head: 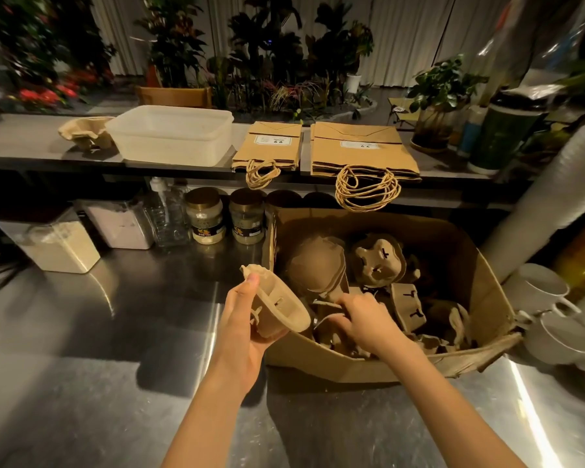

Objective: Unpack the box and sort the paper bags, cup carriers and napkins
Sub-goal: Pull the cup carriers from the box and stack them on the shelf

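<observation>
1. Left hand point(247, 319): raised just outside the box's near-left corner, gripping one cup carrier point(279, 307) with the thumb along its top rim. The fingers behind the carrier are hidden from me.

2. Right hand point(363, 319): inside the box, fingers curled down and pinching the edge of a buried carrier point(326, 304). Its knuckles cover the fingertips, and most of that carrier lies under others.

3. Box point(470, 265): open cardboard standing on the steel counter point(98, 332), near wall torn at the right corner. I see a jumble of carriers point(377, 260) inside, some upside down. The bottom layers are in shadow, so I cannot tell what lies beneath.

4. Raised shelf point(24, 140) behind the box:
- small paper bags point(271, 145), stacked flat, handles hanging over the edge;
- large paper bags point(362, 150), just beside them to the right, handles drooping towards the box;
- plastic tub point(173, 133), left of the bags, contents not visible from my angle;
- sorted carriers point(85, 131), touching the tub's left side.

5. Under the shelf: jars point(205, 216), labels too small to read.

6. Right edge: white cups point(541, 288), cut off by the frame.
</observation>
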Demonstrator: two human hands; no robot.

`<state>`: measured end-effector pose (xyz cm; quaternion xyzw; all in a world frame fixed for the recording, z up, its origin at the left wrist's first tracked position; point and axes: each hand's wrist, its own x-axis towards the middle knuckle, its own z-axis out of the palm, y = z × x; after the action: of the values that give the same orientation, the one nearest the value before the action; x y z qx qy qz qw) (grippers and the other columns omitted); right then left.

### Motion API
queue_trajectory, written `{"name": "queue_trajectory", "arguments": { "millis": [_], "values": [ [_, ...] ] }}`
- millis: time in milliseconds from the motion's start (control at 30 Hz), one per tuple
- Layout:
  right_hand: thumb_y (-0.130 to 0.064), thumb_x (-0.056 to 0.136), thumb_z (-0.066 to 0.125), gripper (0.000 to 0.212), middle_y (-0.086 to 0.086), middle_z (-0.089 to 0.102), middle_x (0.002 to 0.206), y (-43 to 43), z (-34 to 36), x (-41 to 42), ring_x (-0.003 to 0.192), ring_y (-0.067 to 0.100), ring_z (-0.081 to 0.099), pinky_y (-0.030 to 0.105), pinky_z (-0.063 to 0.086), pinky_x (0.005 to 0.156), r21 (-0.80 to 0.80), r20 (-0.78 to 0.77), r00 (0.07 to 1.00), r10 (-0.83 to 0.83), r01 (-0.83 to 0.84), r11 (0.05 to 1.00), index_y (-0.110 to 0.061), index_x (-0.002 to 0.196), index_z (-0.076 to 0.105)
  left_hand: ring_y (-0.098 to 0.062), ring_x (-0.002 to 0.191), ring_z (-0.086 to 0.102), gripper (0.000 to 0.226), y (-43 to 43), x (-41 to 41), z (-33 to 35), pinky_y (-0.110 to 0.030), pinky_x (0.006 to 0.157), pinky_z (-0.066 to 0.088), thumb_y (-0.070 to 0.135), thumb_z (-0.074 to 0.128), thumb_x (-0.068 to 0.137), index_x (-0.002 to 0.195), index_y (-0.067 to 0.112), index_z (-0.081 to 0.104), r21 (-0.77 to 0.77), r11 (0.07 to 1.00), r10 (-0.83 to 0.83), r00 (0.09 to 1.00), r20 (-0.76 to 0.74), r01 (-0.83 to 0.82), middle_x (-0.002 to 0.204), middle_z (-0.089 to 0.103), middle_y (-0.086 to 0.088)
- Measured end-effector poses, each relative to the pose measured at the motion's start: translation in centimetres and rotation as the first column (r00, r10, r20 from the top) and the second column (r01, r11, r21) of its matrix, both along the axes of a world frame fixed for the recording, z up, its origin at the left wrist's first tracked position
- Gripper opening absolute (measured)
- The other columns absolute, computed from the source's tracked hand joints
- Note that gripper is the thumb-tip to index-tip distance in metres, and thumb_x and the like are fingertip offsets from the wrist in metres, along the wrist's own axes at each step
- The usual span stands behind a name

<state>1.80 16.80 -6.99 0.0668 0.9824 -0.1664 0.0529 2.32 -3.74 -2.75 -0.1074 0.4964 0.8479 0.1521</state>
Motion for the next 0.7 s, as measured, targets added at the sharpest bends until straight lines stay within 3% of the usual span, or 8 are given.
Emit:
{"name": "queue_trajectory", "arguments": {
  "millis": [67,133,233,333,400,500,633,700],
  "values": [
    [-0.033,0.094,0.055,0.026,-0.005,0.063,0.106,-0.2,0.5,0.1,0.095,0.008,0.06,0.028,0.054,0.085,-0.151,-0.082,0.996,-0.043,0.03,0.988,-0.024,0.119,0.057,-0.029,0.115,0.055,0.065,0.0,0.0,0.0,-0.041,0.074,0.056,0.057,0.061,0.065,0.123,0.028,0.054,-0.005,1.0,-0.003,1.0,-0.001,0.003,0.125,0.056,-0.008],
    [-0.031,0.096,0.053,0.027,-0.007,0.062,0.104,-0.3,1.2,0.3,0.087,0.002,0.057,0.014,0.048,0.073,-0.227,-0.159,0.983,-0.094,0.057,0.972,-0.022,0.121,0.056,-0.03,0.116,0.055,0.062,0.0,0.1,0.0,-0.042,0.076,0.056,0.056,0.06,0.067,0.122,0.029,0.054,-0.004,1.0,-0.018,1.0,-0.005,0.018,0.126,0.056,-0.008],
    [-0.028,0.097,0.051,0.031,-0.008,0.061,0.104,-0.4,2.3,0.8,0.082,-0.002,0.051,0.006,0.038,0.064,-0.335,-0.27,0.943,-0.193,0.096,0.937,-0.018,0.126,0.055,-0.029,0.115,0.055,0.052,0.2,0.2,0.1,-0.043,0.076,0.055,0.054,0.06,0.069,0.116,0.03,0.055,0.007,0.999,-0.033,0.999,-0.002,0.033,0.124,0.056,-0.008],
    [-0.026,0.098,0.05,0.035,-0.011,0.059,0.096,-0.5,3.6,1.5,0.075,-0.004,0.051,0.007,0.042,0.059,-0.465,-0.363,0.869,-0.336,0.143,0.874,-0.015,0.131,0.053,-0.03,0.116,0.054,0.052,0.4,0.4,0.3,-0.046,0.081,0.055,0.055,0.062,0.068,0.114,0.031,0.056,-0.001,0.999,-0.054,0.999,-0.006,0.054,0.126,0.056,-0.008],
    [-0.025,0.098,0.049,0.034,-0.017,0.054,0.089,-0.6,4.6,1.9,0.076,-0.005,0.052,0.008,0.044,0.059,-0.547,-0.417,0.806,-0.419,0.145,0.824,-0.015,0.131,0.053,-0.032,0.116,0.056,0.054,0.7,0.5,0.4,-0.048,0.083,0.055,0.054,0.063,0.068,0.115,0.028,0.058,0.011,0.998,-0.068,0.998,0.004,0.068,0.125,0.058,-0.01],
    [-0.026,0.099,0.046,0.034,-0.012,0.057,0.099,-1.2,6.1,2.1,0.093,0.003,0.056,0.009,0.042,0.071,-0.611,-0.482,0.736,-0.476,0.106,0.784,-0.016,0.131,0.052,-0.033,0.11,0.063,0.063,1.3,0.6,0.6,-0.047,0.079,0.057,0.054,0.067,0.066,0.12,0.024,0.059,0.029,0.995,-0.093,0.995,0.036,0.092,0.121,0.064,-0.012],
    [-0.029,0.098,0.045,0.039,-0.011,0.056,0.114,-2.8,7.9,2.7,0.103,0.0,0.053,0.017,0.047,0.085,-0.639,-0.542,0.704,-0.46,0.01,0.769,-0.02,0.136,0.047,-0.033,0.103,0.068,0.055,2.1,0.9,0.9,-0.052,0.085,0.056,0.05,0.067,0.072,0.12,0.023,0.061,0.079,0.989,-0.131,0.987,0.097,0.124,0.111,0.071,-0.011],
    [-0.027,0.098,0.046,0.041,-0.016,0.051,0.111,-3.9,8.5,3.2,0.102,-0.007,0.051,0.013,0.047,0.084,-0.606,-0.581,0.718,-0.384,-0.066,0.793,-0.02,0.138,0.044,-0.033,0.104,0.068,0.051,2.2,1.0,1.1,-0.053,0.087,0.056,0.048,0.066,0.076,0.12,0.022,0.062,0.118,0.983,-0.15,0.983,0.101,0.138,0.112,0.071,-0.011]
  ]
}}
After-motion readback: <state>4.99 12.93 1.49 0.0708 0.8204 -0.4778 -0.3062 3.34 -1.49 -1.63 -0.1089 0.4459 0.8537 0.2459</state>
